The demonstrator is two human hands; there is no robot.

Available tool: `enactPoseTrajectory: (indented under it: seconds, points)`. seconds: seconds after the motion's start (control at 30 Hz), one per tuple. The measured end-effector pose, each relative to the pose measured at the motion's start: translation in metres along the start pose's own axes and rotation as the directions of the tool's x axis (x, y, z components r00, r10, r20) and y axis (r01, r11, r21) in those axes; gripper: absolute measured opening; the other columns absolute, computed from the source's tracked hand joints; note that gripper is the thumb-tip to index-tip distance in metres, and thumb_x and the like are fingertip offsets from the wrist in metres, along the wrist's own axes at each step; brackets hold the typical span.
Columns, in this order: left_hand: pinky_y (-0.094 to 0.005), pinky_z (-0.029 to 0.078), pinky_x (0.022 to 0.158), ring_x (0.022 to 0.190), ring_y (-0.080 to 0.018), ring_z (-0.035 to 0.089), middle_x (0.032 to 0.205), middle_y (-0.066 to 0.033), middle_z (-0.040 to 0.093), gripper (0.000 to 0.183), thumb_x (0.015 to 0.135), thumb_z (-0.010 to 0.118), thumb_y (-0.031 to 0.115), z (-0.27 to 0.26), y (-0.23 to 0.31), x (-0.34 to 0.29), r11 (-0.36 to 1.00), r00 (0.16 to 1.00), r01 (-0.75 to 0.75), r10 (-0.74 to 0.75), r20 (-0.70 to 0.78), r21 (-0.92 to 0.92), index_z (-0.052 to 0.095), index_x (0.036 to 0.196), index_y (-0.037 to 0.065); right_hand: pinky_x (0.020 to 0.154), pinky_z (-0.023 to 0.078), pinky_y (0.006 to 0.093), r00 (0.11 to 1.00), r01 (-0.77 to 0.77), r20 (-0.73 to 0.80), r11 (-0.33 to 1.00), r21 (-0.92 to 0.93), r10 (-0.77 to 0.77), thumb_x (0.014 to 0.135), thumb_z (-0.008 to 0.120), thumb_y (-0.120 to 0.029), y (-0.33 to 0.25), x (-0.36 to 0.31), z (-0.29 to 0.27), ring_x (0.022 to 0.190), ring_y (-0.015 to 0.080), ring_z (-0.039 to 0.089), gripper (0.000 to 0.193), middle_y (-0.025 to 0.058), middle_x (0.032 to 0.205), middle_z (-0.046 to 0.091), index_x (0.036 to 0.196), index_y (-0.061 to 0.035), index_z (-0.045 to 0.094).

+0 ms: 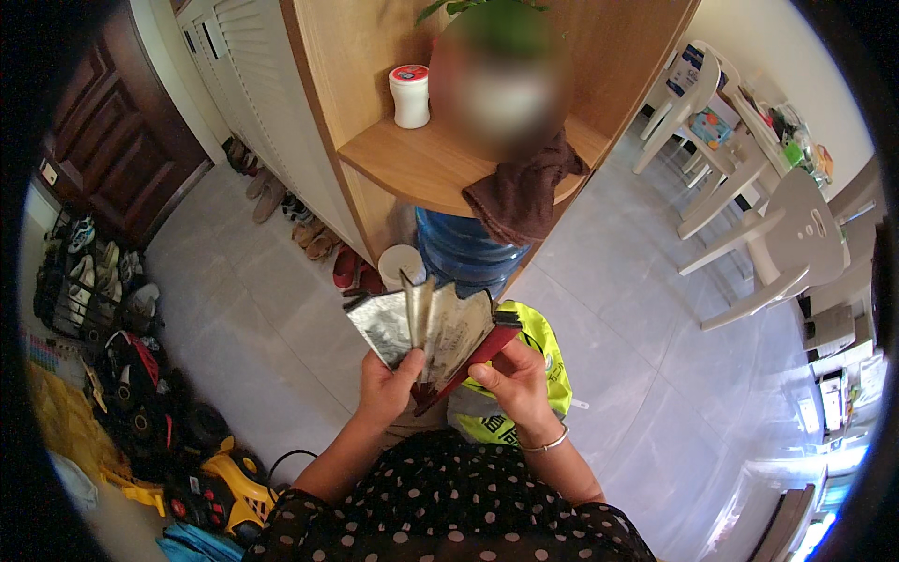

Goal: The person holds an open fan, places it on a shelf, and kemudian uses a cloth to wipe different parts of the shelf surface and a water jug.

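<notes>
In front of my body I hold a dark red wallet-like folder [454,330], spread out like a fan. Its inner leaves are beige and worn, and the left outer side is silvery and creased. My left hand [386,386] is closed on its lower left side, thumb over the inner leaves. On the other side my right hand [517,382] grips the red cover between thumb and fingers. Below and behind the folder lies a bright yellow-green bag-like cloth thing [538,351] with dark printing, partly hidden by my right hand.
A wooden corner shelf [403,159] ahead carries a white jar [409,98], a blurred potted plant and a brown cloth [524,192]. Beneath stand a blue water bottle [464,245] and a white bucket [401,264]. Shoes and a yellow toy vehicle [239,487] are left; plastic chairs [791,234] right.
</notes>
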State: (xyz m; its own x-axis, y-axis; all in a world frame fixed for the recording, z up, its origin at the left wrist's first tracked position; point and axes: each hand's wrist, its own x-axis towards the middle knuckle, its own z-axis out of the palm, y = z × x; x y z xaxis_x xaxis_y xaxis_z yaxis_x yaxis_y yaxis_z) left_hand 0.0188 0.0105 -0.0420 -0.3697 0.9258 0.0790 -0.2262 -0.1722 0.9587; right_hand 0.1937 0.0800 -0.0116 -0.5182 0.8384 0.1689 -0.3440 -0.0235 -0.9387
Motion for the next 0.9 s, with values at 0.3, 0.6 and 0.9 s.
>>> enactPoseTrajectory:
  seconds: [0.3, 0.6, 0.9]
  points:
    - [-0.0301, 0.049, 0.09, 0.101, -0.0127, 0.061, 0.113, -0.0054, 0.067, 0.028, 0.096, 0.061, 0.012, 0.006, 0.004, -0.002, 0.999, 0.97, 0.048, -0.046, 0.239, -0.002, 0.061, 0.122, -0.001, 0.094, 0.046, 0.0295, 0.995, -0.049, -0.075, 0.985, 0.164, 0.062, 0.083, 0.079, -0.011, -0.009, 0.002, 0.014, 0.102, 0.0133, 0.059, 0.045, 0.0025, 0.107, 0.062, 0.121, -0.0017, 0.057]
    - [-0.0296, 0.046, 0.094, 0.106, -0.0136, 0.059, 0.12, -0.008, 0.063, 0.033, 0.098, 0.056, 0.009, 0.001, -0.006, 0.003, 0.997, 0.988, 0.075, -0.074, 0.138, -0.002, 0.051, 0.129, -0.002, 0.092, 0.048, 0.0291, 0.997, -0.049, -0.048, 0.991, 0.128, 0.056, 0.087, 0.073, -0.003, -0.002, -0.002, 0.005, 0.099, 0.0126, 0.06, 0.036, 0.002, 0.107, 0.061, 0.119, -0.0023, 0.057]
    - [-0.0298, 0.046, 0.096, 0.108, -0.0134, 0.059, 0.121, -0.008, 0.061, 0.037, 0.096, 0.059, 0.006, 0.019, -0.002, 0.002, 0.999, 0.998, -0.018, 0.016, 0.064, 0.028, 0.048, 0.13, -0.001, 0.089, 0.048, 0.0283, 0.992, -0.033, -0.12, 0.998, 0.059, 0.04, 0.086, 0.074, -0.003, 0.001, -0.009, 0.01, 0.095, 0.0104, 0.058, 0.047, 0.0007, 0.104, 0.061, 0.127, -0.0001, 0.052]
